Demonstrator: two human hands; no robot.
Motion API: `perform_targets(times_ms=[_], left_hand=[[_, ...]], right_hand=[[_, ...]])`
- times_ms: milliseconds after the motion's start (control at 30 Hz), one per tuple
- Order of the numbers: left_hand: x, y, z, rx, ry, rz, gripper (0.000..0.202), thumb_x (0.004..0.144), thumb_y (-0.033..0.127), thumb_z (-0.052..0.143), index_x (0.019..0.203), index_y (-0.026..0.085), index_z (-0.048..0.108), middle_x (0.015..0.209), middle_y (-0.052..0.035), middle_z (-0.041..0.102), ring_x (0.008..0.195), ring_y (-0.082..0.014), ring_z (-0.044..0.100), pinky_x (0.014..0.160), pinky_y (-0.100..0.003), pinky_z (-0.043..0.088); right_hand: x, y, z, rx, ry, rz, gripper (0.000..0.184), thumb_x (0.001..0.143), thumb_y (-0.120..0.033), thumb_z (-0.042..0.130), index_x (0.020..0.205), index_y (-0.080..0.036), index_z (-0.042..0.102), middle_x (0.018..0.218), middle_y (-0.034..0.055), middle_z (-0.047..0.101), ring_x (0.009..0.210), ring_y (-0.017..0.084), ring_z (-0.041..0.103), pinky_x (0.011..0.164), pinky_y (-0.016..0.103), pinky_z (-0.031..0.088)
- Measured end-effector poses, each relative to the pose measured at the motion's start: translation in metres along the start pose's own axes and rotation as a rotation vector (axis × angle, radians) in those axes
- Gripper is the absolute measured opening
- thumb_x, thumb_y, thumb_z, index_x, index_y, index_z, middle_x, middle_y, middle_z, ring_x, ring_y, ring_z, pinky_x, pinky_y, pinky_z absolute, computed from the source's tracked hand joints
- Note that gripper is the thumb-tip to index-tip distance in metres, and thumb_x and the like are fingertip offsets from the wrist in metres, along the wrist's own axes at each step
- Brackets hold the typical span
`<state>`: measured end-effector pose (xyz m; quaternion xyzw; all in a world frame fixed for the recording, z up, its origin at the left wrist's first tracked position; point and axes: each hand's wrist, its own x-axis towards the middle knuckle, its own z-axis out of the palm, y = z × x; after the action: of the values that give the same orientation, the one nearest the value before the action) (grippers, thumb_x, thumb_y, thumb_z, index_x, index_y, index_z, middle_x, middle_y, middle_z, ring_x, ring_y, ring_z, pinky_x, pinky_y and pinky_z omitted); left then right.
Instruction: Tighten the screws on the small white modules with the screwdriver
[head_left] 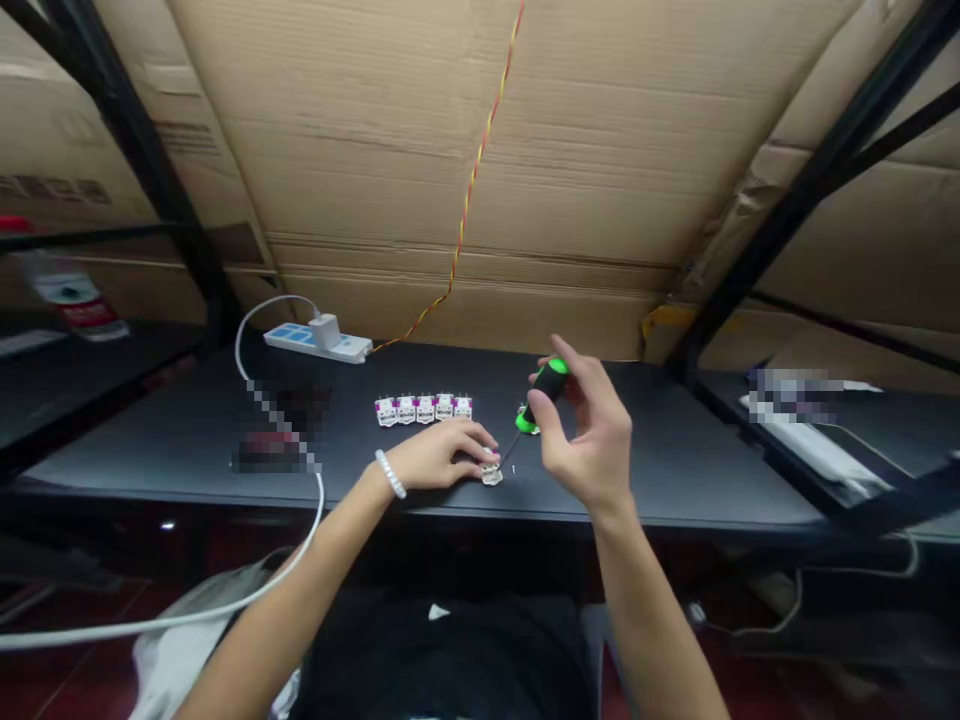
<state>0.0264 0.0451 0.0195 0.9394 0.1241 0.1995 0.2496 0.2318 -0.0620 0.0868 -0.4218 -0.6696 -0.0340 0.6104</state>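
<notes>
My right hand (pixel 589 425) is closed round the green and black handle of a screwdriver (pixel 551 385). Its thin shaft slants down to the left, and the tip reaches a small white part with purple trim (pixel 492 475). The fingers of my left hand (pixel 442 452) press that part against the dark tabletop and partly cover it. Just right of it lies a tiny pale piece (pixel 513 469), too small to name. Beyond my left hand, several similar white and purple parts (pixel 425 408) stand in a row. Another white piece shows partly behind the screwdriver handle.
A white power strip (pixel 289 338) with a plugged-in charger lies at the back left of the table (pixel 675 470). Its white cable (pixel 321 500) hangs over the front edge near my left arm. A red-yellow twisted wire (pixel 469 190) runs up the cardboard. Black metal posts stand either side.
</notes>
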Motion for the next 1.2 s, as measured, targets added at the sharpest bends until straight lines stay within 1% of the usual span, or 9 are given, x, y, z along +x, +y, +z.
perform_targets(times_ms=[233, 333, 433, 567, 700, 800, 933, 1067, 1200], left_hand=[[-0.001, 0.0, -0.001, -0.001, 0.037, -0.021, 0.023, 0.092, 0.035, 0.087, 0.111, 0.022, 0.086, 0.128, -0.0107, 0.08, 0.121, -0.0278, 0.073, 0.113, -0.044, 0.054], [-0.001, 0.002, 0.0, -0.03, 0.051, -0.004, 0.019, 0.091, 0.031, 0.088, 0.108, 0.021, 0.085, 0.134, -0.0109, 0.078, 0.131, -0.0289, 0.07, 0.119, -0.045, 0.051], [0.0, 0.006, 0.001, -0.063, 0.015, 0.048, 0.024, 0.095, 0.028, 0.084, 0.119, 0.024, 0.083, 0.143, -0.0097, 0.075, 0.143, -0.0289, 0.063, 0.126, -0.047, 0.046], [0.002, 0.008, 0.004, -0.056, -0.024, 0.093, 0.037, 0.1, 0.03, 0.079, 0.136, 0.024, 0.077, 0.145, -0.011, 0.074, 0.147, -0.0296, 0.06, 0.127, -0.049, 0.045], [0.002, 0.006, 0.006, -0.048, -0.037, 0.094, 0.039, 0.1, 0.03, 0.079, 0.138, 0.025, 0.076, 0.142, -0.0107, 0.076, 0.146, -0.0299, 0.06, 0.125, -0.05, 0.047], [0.002, 0.005, 0.006, -0.04, -0.042, 0.089, 0.038, 0.1, 0.03, 0.078, 0.138, 0.025, 0.077, 0.14, -0.0106, 0.077, 0.145, -0.0297, 0.061, 0.124, -0.05, 0.048], [0.001, 0.005, 0.005, -0.038, -0.041, 0.089, 0.041, 0.101, 0.028, 0.077, 0.141, 0.025, 0.074, 0.15, -0.0118, 0.071, 0.15, -0.0298, 0.058, 0.128, -0.051, 0.044], [0.0, 0.007, 0.002, -0.027, -0.008, 0.068, 0.042, 0.098, 0.031, 0.081, 0.139, 0.025, 0.075, 0.149, -0.0135, 0.071, 0.141, -0.0298, 0.064, 0.124, -0.051, 0.047], [0.0, 0.011, 0.001, 0.013, -0.03, 0.038, 0.03, 0.102, 0.029, 0.075, 0.131, 0.023, 0.078, 0.136, -0.0121, 0.076, 0.128, -0.0278, 0.069, 0.116, -0.046, 0.052]], right_hand=[[0.0, 0.01, -0.012, -0.053, 0.097, 0.041, 0.054, 0.098, -0.027, 0.073, 0.151, -0.03, 0.063, 0.123, 0.0089, 0.069, 0.106, 0.025, 0.074, 0.093, 0.045, 0.065], [-0.001, 0.017, -0.014, -0.081, 0.131, 0.066, 0.053, 0.097, -0.031, 0.075, 0.148, -0.028, 0.065, 0.122, 0.0092, 0.069, 0.105, 0.024, 0.073, 0.091, 0.044, 0.066], [-0.002, 0.022, -0.015, -0.097, 0.16, 0.085, 0.051, 0.096, -0.034, 0.075, 0.147, -0.027, 0.066, 0.12, 0.009, 0.069, 0.102, 0.023, 0.073, 0.088, 0.042, 0.067], [-0.003, 0.023, -0.015, -0.093, 0.197, 0.087, 0.051, 0.096, -0.035, 0.077, 0.145, -0.029, 0.067, 0.118, 0.0078, 0.069, 0.102, 0.024, 0.073, 0.087, 0.043, 0.067], [-0.003, 0.021, -0.016, -0.084, 0.205, 0.089, 0.05, 0.096, -0.035, 0.077, 0.144, -0.025, 0.067, 0.118, 0.0092, 0.068, 0.1, 0.024, 0.073, 0.086, 0.042, 0.067], [-0.002, 0.021, -0.018, -0.078, 0.217, 0.084, 0.049, 0.095, -0.034, 0.077, 0.143, -0.026, 0.068, 0.118, 0.0086, 0.068, 0.101, 0.024, 0.072, 0.086, 0.043, 0.067], [0.0, 0.024, -0.025, -0.089, 0.262, 0.081, 0.05, 0.094, -0.035, 0.079, 0.142, -0.029, 0.069, 0.115, 0.0074, 0.067, 0.099, 0.025, 0.073, 0.087, 0.048, 0.068], [0.0, 0.028, -0.035, -0.12, 0.295, 0.076, 0.05, 0.094, -0.039, 0.079, 0.141, -0.027, 0.069, 0.114, 0.0093, 0.067, 0.098, 0.027, 0.074, 0.086, 0.049, 0.069], [0.002, 0.032, -0.045, -0.135, 0.323, 0.075, 0.05, 0.093, -0.041, 0.079, 0.14, -0.026, 0.069, 0.113, 0.0094, 0.067, 0.097, 0.026, 0.073, 0.089, 0.05, 0.069]])
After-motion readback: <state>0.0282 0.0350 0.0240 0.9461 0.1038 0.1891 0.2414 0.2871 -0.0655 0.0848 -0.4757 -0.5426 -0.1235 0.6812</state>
